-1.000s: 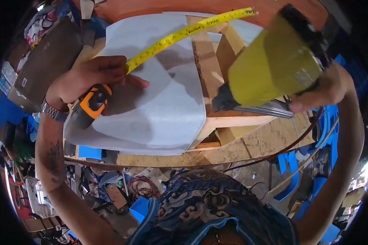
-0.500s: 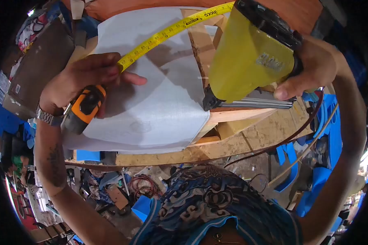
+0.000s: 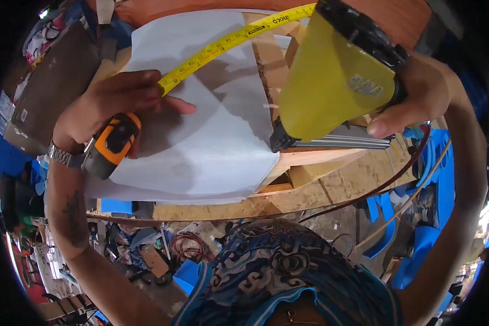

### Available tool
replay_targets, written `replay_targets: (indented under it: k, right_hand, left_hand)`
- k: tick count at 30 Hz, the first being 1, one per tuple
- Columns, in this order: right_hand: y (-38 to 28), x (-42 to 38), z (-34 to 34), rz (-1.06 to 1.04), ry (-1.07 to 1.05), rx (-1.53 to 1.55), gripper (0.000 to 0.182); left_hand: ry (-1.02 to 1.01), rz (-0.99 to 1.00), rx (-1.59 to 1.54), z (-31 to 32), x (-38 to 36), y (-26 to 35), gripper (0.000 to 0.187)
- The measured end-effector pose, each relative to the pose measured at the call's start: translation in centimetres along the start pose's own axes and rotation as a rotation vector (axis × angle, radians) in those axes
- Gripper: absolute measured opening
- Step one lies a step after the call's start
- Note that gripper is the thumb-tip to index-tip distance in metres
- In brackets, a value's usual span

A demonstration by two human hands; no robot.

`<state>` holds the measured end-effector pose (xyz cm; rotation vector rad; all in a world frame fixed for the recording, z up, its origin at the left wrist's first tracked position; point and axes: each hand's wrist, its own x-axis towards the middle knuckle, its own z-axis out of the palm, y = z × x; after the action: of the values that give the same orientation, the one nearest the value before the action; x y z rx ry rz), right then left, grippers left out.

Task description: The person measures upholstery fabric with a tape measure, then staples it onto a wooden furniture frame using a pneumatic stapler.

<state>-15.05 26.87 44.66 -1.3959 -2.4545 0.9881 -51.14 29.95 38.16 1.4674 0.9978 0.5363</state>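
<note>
My left hand (image 3: 106,103) is closed on a tape measure (image 3: 117,140) with an orange and black case, held against the palm. Its fingers pinch the yellow blade (image 3: 223,46), which arches up and right to behind the tool in my other hand. That tool is a yellow pneumatic staple gun (image 3: 331,87) with a long metal magazine, and my right hand (image 3: 421,98) wraps round its grip. Below both lies white fabric (image 3: 201,152) over a wooden frame (image 3: 309,157). The blade's far end is hidden behind the gun.
The frame rests on a chipboard worktop (image 3: 217,209). A dark red hose (image 3: 396,176) curves along its right side. Blue strips (image 3: 386,228), scraps and a coiled red cable (image 3: 190,247) litter the floor. A brown panel (image 3: 51,87) stands at left, orange material (image 3: 174,10) at the back.
The staple gun and the tape blade have shifted very slightly in the view. Both hands keep their hold.
</note>
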Motion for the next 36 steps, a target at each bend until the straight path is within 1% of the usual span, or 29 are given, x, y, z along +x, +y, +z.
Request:
replay_targets:
  k: [3,4,5,7,8,9,11,13,14,15,16,17,18,19,21,22,23,24,26,27,29,30,32,34,35,36]
  right_hand:
    - [-1.1,0.6,0.4,0.063,-0.102,0.031,0.038]
    - [-1.3,0.8,0.1,0.121,-0.177,0.024,0.038]
    - [-1.5,0.8,-0.4,0.174,-0.247,0.014,0.038]
    - [-1.5,-0.6,-1.9,0.27,-0.159,-0.129,0.036]
    - [-0.9,-1.6,-2.6,0.32,-0.112,-0.197,0.036]
    - [0.0,-3.0,-2.9,0.271,0.048,-0.159,0.039]
    - [3.3,-6.2,-3.9,0.262,0.297,-0.084,0.044]
    - [8.3,-8.8,-4.1,0.313,0.451,-0.047,0.045]
    - [10.9,-9.9,-3.7,0.332,0.507,-0.047,0.045]
    - [13.0,-10.5,-2.9,0.337,0.593,-0.058,0.043]
    - [15.1,-11.2,-2.0,0.342,0.679,-0.068,0.041]
    - [17.0,-12.0,-0.2,0.339,0.786,-0.079,0.037]
    - [20.2,-13.3,1.0,0.473,0.804,-0.085,0.035]
    - [23.5,-14.7,1.9,0.604,0.816,-0.093,0.034]
    - [27.5,-16.7,3.6,0.726,0.694,0.038,0.034]
    - [33.5,-19.2,5.4,0.532,0.818,-0.084,0.034]
    - [35.0,-20.0,6.4,0.625,0.784,0.022,0.036]
    - [36.3,-20.8,7.4,0.721,0.749,0.122,0.039]
    - [39.2,-21.6,9.8,0.746,0.719,0.192,0.05]
    - [41.8,-22.2,11.0,0.773,0.663,0.141,0.053]
    - [48.2,-23.3,14.2,0.825,0.562,0.013,0.06]
    - [49.4,-22.8,16.0,0.748,0.58,-0.029,0.063]
    - [48.7,-21.6,17.8,0.645,0.585,-0.051,0.064]
    - [45.8,-20.1,18.1,0.753,0.561,0.083,0.063]
    - [45.3,-19.6,17.9,0.806,0.549,0.147,0.062]
    - [46.5,-19.8,18.2,0.773,0.553,0.145,0.06]
  left_hand:
    - [0.039,0.018,0.003,-0.6,0.1,-0.9,0.045]
    - [0.056,0.029,0.009,-0.9,0.0,-1.3,0.044]
    - [0.104,0.027,0.086,-1.1,-0.3,-1.3,0.043]
    - [0.199,0.028,0.243,-0.9,-1.2,-1.2,0.041]
    - [0.396,0.161,0.182,0.9,-1.9,-1.3,0.038]
    - [0.587,0.301,0.123,2.9,-3.1,-1.6,0.036]
    - [0.602,0.355,0.181,1.6,-6.2,-4.2,0.033]
    - [0.82,0.142,-0.077,6.9,-7.8,-5.2,0.024]
    - [0.594,0.228,0.027,8.5,-8.3,-8.1,0.021]
    - [0.386,0.192,0.502,11.2,-7.3,-7.7,0.021]
    - [0.195,0.26,0.948,13.8,-6.3,-7.3,0.022]
    - [-0.017,0.229,0.776,16.5,-4.5,-7.3,0.017]
    - [-0.166,0.194,0.542,19.4,-2.2,-6.6,0.014]
    - [-0.267,0.221,0.509,21.9,0.3,-6.7,0.015]
    - [-0.242,0.432,0.45,26.9,5.6,-8.9,0.018]
    - [-0.233,0.389,0.441,29.6,8.5,-10.4,0.018]
    - [-0.226,0.345,0.449,32.1,11.8,-12.5,0.017]
    - [-0.114,0.359,0.507,34.8,15.3,-15.7,0.016]
    - [0.075,0.382,0.563,41.7,22.1,-24.8,0.016]
    - [0.168,0.418,0.576,44.1,25.6,-28.4,0.016]
    - [0.213,0.461,0.699,46.2,29.6,-30.8,0.016]
    - [0.225,0.48,0.752,47.0,30.7,-31.5,0.016]
    - [0.065,0.255,0.704,47.5,31.9,-30.2,0.016]
    - [-0.006,0.195,0.647,47.7,34.1,-31.1,0.015]
    - [0.002,0.245,0.617,48.5,36.2,-33.7,0.015]
    - [0.023,0.256,0.624,48.6,36.2,-33.9,0.015]
